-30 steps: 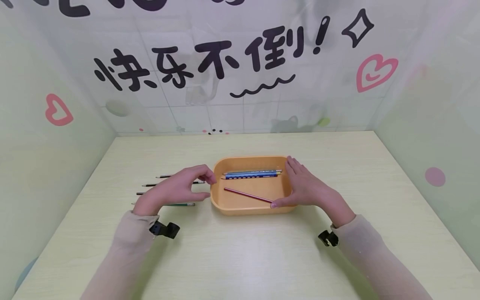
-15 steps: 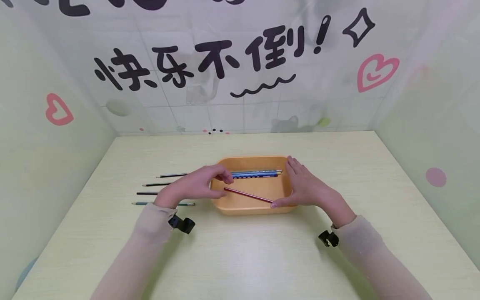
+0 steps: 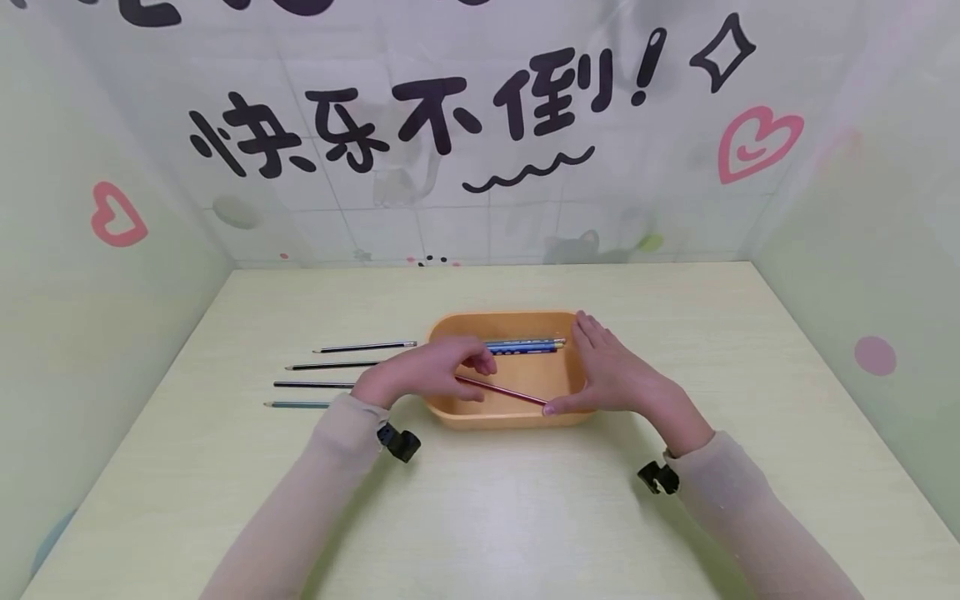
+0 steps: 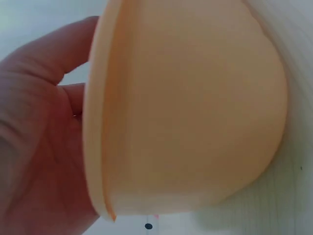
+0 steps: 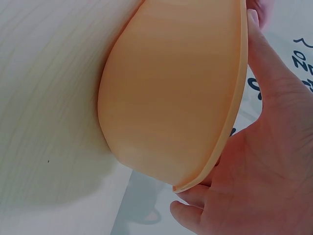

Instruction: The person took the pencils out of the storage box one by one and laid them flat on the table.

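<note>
Head view shows the left hand (image 3: 427, 371) over one end of an orange tray (image 3: 510, 421), its fingers loosely bent and the thumb set apart, with a gap between them. A red pencil (image 3: 506, 391) lies slantwise in the tray; one end comes just by the left fingers and thumb, though whether they touch it I cannot tell, and the other end is next to the right thumb. Blue pencils (image 3: 525, 347) lie in the tray beyond the left fingertips, reaching toward the right fingers.

The right hand (image 3: 611, 371) spans the opposite end of the tray, fingers straight and thumb spread wide, resting against the rim.

Behind the left fingers, outside the tray, four more pencils lie spaced apart on the table (image 3: 480, 517): three dark pencils (image 3: 315, 384) and a green pencil (image 3: 292, 404), some partly covered by that arm. In the left wrist view, the tray's wall hides the left fingertips.
</note>
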Action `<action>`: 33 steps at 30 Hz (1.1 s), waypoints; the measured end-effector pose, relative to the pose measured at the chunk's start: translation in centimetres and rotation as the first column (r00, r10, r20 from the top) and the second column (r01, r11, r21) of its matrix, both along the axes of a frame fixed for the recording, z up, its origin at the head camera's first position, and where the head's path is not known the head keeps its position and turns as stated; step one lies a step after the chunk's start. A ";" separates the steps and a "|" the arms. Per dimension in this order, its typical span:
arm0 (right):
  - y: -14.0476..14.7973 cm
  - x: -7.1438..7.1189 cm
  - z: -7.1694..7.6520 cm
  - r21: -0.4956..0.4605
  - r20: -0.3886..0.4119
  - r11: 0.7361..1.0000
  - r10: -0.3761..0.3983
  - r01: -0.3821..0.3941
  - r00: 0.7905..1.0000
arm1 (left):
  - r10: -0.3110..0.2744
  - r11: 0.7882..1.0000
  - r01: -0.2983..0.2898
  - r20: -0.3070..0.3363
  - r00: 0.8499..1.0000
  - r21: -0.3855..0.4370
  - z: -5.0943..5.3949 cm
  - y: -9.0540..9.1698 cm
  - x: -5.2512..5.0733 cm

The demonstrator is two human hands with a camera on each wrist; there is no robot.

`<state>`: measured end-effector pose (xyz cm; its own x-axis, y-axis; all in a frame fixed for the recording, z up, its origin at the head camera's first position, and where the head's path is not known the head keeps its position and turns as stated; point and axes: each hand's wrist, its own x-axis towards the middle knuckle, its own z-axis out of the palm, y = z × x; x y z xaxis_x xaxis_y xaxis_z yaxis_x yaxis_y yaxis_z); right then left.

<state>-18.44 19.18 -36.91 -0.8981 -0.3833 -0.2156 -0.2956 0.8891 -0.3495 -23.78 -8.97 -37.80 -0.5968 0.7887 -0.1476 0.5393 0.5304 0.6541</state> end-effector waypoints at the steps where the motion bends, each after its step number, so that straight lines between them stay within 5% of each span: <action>1: 0.0 0.0 0.0 -0.002 -0.001 1.000 0.000 0.000 1.000 | 0.002 1.000 -0.002 -0.004 1.000 -0.016 0.0 0.2 0.0; 16: 0.1 0.1 0.1 -0.018 -0.007 1.000 0.010 -0.011 1.000 | 0.004 0.990 -0.008 -0.026 1.000 -0.142 -1.6 3.5 -0.4; 33: 0.2 0.0 -0.1 -0.022 -0.017 1.000 0.017 -0.017 1.000 | 0.071 0.974 -0.075 -0.029 0.997 -0.212 -2.7 4.6 -0.5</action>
